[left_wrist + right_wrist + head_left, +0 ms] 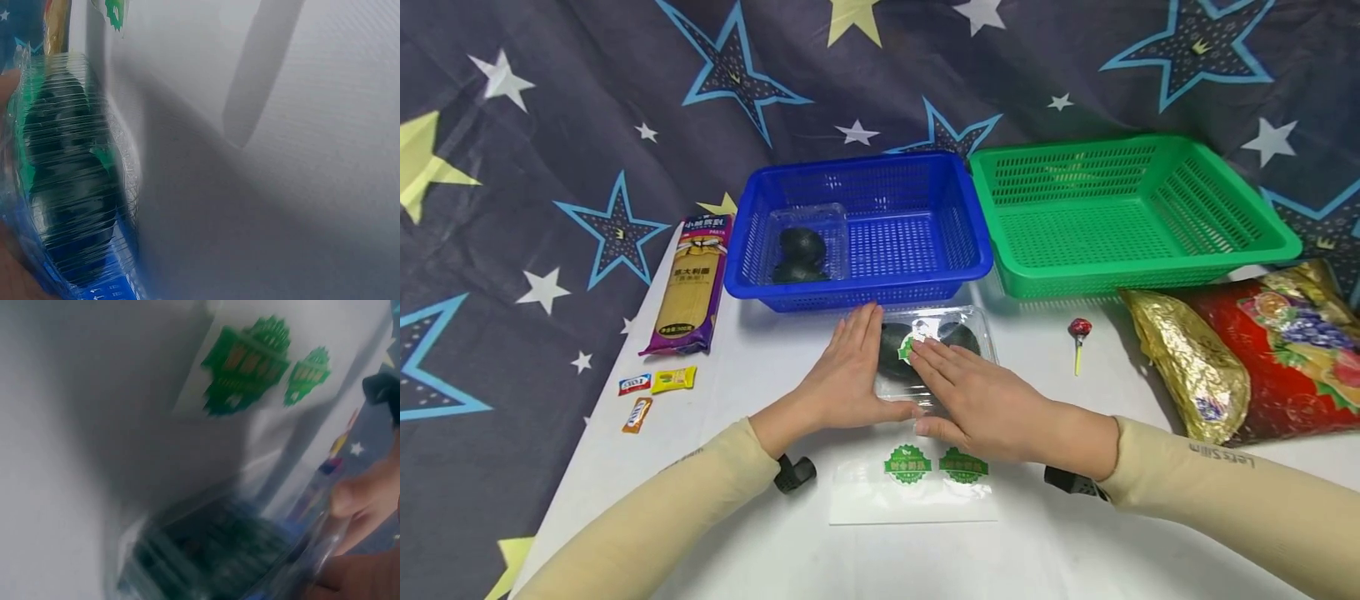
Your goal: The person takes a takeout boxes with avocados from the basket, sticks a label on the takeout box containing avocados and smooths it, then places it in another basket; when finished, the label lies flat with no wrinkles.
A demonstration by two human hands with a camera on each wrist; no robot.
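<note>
A clear plastic box point(989, 342) holds dark, rounded fruits point(958, 337) that look like avocados; it also shows in the left wrist view as a ribbed clear box point(69, 156). On its lid lies a round green-and-white sticker point(906, 348). My left hand point(842, 379) rests along the box's left side, fingers straight, thumb across the near edge. My right hand point(988, 400) lays its straight fingertips on the lid at the sticker, partly covering it. A white sheet point(917, 508) with two green stickers point(907, 465) lies in front of the box.
Behind stand a blue basket point(865, 292), holding another clear box point(831, 215) of dark fruits, and a green basket point(1097, 283). To the left are a pasta pack point(692, 283) and small candies point(673, 379). A lollipop point(1079, 329) and a red-gold bag point(1262, 350) lie right.
</note>
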